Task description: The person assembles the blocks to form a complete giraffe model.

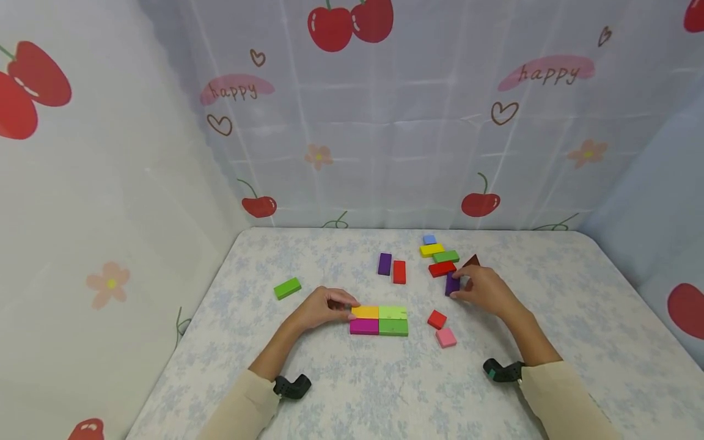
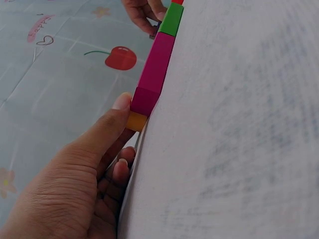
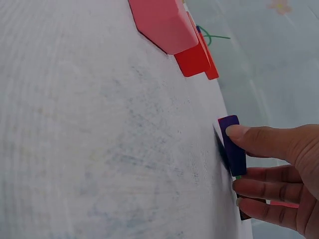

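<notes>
A flat two-by-two group of blocks lies mid-table: yellow [image 1: 365,312], magenta [image 1: 364,327], light green [image 1: 393,312] and green [image 1: 393,328]. My left hand [image 1: 324,310] is at its left end, thumb and index finger pinching the yellow block's corner. In the left wrist view the thumb [image 2: 122,102] also lies against the magenta block [image 2: 153,69]. Farther right, my right hand [image 1: 486,289] holds a purple block [image 1: 452,284] between thumb and fingers. A shadow shows between that block [image 3: 233,147] and the cloth in the right wrist view. Behind this hand, a dark brown triangular block [image 1: 472,261] is partly hidden.
Near the right hand lie a red block [image 1: 442,269], a green one [image 1: 446,256], a yellow one [image 1: 431,250] and a blue one [image 1: 429,239]. Another purple block [image 1: 384,264] stands beside a red one [image 1: 399,272]. A pink block [image 1: 446,337] lies nearer; a green block [image 1: 288,288] lies left.
</notes>
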The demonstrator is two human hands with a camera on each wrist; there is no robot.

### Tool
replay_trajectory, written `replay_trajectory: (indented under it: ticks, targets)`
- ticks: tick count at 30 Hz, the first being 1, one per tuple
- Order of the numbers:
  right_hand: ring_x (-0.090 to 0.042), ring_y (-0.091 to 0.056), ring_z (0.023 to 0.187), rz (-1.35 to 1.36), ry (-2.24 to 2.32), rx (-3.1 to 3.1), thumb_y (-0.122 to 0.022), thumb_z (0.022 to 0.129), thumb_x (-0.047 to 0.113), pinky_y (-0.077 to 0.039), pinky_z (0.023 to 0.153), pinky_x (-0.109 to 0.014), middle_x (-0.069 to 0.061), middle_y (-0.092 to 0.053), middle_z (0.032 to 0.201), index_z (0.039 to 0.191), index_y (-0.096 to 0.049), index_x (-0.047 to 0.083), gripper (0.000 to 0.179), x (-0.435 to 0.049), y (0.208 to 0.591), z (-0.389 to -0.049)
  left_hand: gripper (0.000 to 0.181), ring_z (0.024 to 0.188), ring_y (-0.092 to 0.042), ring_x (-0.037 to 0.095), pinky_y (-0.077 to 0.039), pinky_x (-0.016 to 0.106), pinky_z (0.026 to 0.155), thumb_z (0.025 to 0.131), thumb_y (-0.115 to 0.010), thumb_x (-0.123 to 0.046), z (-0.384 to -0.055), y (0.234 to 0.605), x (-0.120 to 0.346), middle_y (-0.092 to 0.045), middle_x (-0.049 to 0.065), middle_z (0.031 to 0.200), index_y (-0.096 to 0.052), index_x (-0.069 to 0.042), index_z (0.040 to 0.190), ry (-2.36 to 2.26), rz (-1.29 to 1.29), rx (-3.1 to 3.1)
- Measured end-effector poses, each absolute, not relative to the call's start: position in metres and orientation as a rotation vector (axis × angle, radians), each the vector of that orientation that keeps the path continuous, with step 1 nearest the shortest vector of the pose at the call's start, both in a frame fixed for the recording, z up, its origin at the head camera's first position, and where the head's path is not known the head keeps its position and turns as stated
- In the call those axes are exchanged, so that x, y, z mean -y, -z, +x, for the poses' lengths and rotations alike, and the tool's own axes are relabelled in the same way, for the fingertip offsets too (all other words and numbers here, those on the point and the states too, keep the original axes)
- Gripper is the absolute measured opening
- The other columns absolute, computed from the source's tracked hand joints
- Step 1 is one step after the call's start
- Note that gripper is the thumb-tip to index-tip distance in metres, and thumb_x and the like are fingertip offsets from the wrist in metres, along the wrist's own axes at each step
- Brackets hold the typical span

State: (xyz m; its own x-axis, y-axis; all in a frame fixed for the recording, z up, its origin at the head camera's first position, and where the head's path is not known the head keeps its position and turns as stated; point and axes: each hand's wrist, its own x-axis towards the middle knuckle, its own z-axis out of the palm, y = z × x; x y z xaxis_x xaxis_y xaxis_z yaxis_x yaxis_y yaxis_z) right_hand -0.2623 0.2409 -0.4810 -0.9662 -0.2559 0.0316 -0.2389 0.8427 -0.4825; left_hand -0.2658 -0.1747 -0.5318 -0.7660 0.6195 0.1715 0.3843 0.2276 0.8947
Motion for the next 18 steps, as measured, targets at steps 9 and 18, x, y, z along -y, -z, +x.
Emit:
replay_trajectory:
  ticks: [9,18]
  targets:
    - [-0.020,-0.057,0.079,-0.413,0.764,-3.008,-0.087,0.083,0.024,-0.052,0.063,-0.029,-0.010,-0.068,0.101,0.124,-0.069,0.001,0.050,-0.226,0.469,-0.255,0.028,0.086,-0.062,0.020,-0.047,0.021,0.069,0.085,-0.080,0.001,-0.256,0.514,0.172,-0.074,0.014,0.109,-0.077,0.002,0.113,-1.549,0.964,-2.273]
    - [-0.017,-0.057,0.078,-0.545,0.729,-3.066,-0.087,0.082,0.025,-0.050,0.063,-0.028,-0.012,-0.070,0.107,0.121,-0.072,0.004,0.047,-0.201,0.455,-0.241,0.028,0.084,-0.060,0.014,-0.047,0.021,0.069,0.086,-0.080,-0.001,-0.256,0.514,0.173,-0.074,0.013,0.109,-0.077,0.002,0.113,-1.575,0.969,-2.248]
